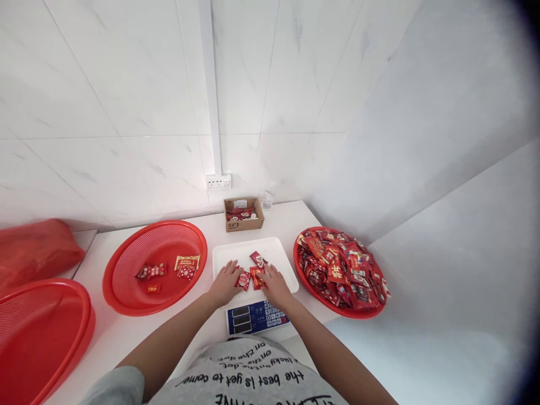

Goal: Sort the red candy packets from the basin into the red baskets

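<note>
On the white weighing tray of a scale lie several small red snack packets. My left hand rests at the tray's left side, fingers stretched out, its fingertips by a red packet with a round white print. Opposite it, my right hand has its fingers spread, partly covering a red and orange packet. A dark red packet lies just beyond the right fingertips. Below the tray shows the scale's blue keypad panel. Neither hand is visibly gripping anything.
A red basket heaped with packets stands right. Left is another red basket with several packets; nearer are stacked red baskets and a red bag. Behind stand a small cardboard box and a clear cup, below a wall socket.
</note>
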### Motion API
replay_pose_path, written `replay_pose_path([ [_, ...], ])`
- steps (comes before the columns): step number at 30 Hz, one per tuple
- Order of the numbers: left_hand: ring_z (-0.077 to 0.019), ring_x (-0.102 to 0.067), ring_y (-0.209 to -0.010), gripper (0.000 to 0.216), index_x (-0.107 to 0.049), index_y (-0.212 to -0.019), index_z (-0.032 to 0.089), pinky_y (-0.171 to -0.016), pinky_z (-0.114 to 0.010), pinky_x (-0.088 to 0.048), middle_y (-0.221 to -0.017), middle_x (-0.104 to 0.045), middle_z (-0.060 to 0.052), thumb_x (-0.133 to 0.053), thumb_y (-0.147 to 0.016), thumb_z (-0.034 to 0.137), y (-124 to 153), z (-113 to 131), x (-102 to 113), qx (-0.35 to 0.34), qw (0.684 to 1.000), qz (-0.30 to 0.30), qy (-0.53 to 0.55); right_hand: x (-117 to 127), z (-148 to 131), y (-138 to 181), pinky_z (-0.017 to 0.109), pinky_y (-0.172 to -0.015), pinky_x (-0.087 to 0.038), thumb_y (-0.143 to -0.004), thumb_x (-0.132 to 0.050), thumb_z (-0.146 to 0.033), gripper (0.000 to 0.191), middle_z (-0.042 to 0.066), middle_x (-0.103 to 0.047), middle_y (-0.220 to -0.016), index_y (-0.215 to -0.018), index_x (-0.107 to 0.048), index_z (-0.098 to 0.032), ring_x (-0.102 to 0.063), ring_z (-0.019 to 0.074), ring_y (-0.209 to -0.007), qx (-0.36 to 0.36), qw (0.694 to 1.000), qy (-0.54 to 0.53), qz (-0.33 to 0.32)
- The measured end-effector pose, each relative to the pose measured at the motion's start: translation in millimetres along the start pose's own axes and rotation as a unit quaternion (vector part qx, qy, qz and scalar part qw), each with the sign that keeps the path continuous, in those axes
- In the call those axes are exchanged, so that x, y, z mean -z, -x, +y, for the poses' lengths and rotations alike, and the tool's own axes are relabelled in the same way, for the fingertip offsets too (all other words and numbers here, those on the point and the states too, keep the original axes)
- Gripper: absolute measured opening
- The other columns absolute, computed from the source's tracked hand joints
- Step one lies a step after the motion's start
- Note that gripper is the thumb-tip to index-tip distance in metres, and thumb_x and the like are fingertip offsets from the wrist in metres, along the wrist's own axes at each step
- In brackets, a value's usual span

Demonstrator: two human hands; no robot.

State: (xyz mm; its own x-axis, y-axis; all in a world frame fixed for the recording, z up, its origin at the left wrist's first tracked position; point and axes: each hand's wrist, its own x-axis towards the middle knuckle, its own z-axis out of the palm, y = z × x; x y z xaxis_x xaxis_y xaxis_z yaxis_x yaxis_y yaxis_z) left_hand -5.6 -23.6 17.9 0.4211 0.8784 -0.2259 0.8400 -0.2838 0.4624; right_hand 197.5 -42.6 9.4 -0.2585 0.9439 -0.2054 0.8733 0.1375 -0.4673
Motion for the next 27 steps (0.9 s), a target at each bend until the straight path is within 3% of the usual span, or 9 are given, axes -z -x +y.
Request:
replay_pose_path([
  [4,-0.0251,-0.027,-0.135,0.057,-0.047,-0.129,0.024,-0.109,-0.040,-0.023,-0.145,-0.035,-0.010,-0.058,-0.074,0.013,-4,-5,3,0.002,1.000,-0.018,0.009,9,1,-3,0.046,-0.108,-0.022,-0.074,-0.050,-0.006,0.048,0.008,-0.034,-0.145,-0.118,-0.059,-0.025,-0.023,0.0277,-0.136,0.007,1.000,-0.020,0.000],
  [8,-0.0209,-0.033,-0.132,0.061,-0.046,-0.130,0.026,-0.107,-0.036,-0.029,-0.142,-0.039,-0.006,-0.047,-0.073,0.003,-7,-3,9,-0.008,0.999,-0.040,0.036,15,1,-12,0.042,-0.110,-0.022,-0.077,-0.051,-0.012,0.051,0.008,-0.035,-0.144,-0.127,-0.051,-0.023,-0.026,0.0236,-0.135,-0.002,0.998,-0.056,0.020],
  [12,-0.0240,-0.035,-0.131,0.056,-0.051,-0.124,0.024,-0.107,-0.037,-0.030,-0.142,-0.037,-0.008,-0.054,-0.070,0.010,-4,2,12,-0.016,0.996,-0.050,0.073,15,-2,-18,0.038,-0.110,-0.025,-0.077,-0.051,-0.013,0.051,0.010,-0.035,-0.143,-0.127,-0.051,-0.018,-0.029,0.0222,-0.133,0.021,0.996,-0.084,-0.005],
  [16,-0.0248,-0.035,-0.130,0.054,-0.048,-0.125,0.021,-0.106,-0.037,-0.030,-0.143,-0.035,-0.011,-0.058,-0.072,0.020,1,3,10,0.008,0.995,-0.011,0.103,14,-5,-16,0.036,-0.109,-0.026,-0.078,-0.049,-0.013,0.046,0.011,-0.037,-0.142,-0.124,-0.053,-0.018,-0.031,0.0209,-0.132,0.072,0.993,-0.088,-0.023],
  [21,-0.0246,-0.045,-0.118,0.044,-0.053,-0.117,0.021,-0.098,-0.036,-0.036,-0.122,-0.052,-0.009,-0.056,-0.074,0.021,3,0,10,0.038,0.997,0.029,0.068,14,-2,-8,0.038,-0.104,-0.030,-0.076,-0.055,-0.019,0.046,0.012,-0.045,-0.132,-0.123,-0.054,-0.019,-0.038,0.0252,-0.125,0.029,0.999,-0.040,0.012],
  [27,-0.0209,-0.052,-0.106,0.041,-0.053,-0.117,0.019,-0.094,-0.032,-0.038,-0.114,-0.054,-0.009,-0.051,-0.076,0.018,-5,7,3,0.033,0.997,0.020,0.070,10,-7,-6,0.030,-0.090,-0.039,-0.076,-0.056,-0.022,0.044,0.009,-0.051,-0.115,-0.120,-0.054,-0.022,-0.054,0.0201,-0.102,-0.033,0.997,-0.063,0.005],
])
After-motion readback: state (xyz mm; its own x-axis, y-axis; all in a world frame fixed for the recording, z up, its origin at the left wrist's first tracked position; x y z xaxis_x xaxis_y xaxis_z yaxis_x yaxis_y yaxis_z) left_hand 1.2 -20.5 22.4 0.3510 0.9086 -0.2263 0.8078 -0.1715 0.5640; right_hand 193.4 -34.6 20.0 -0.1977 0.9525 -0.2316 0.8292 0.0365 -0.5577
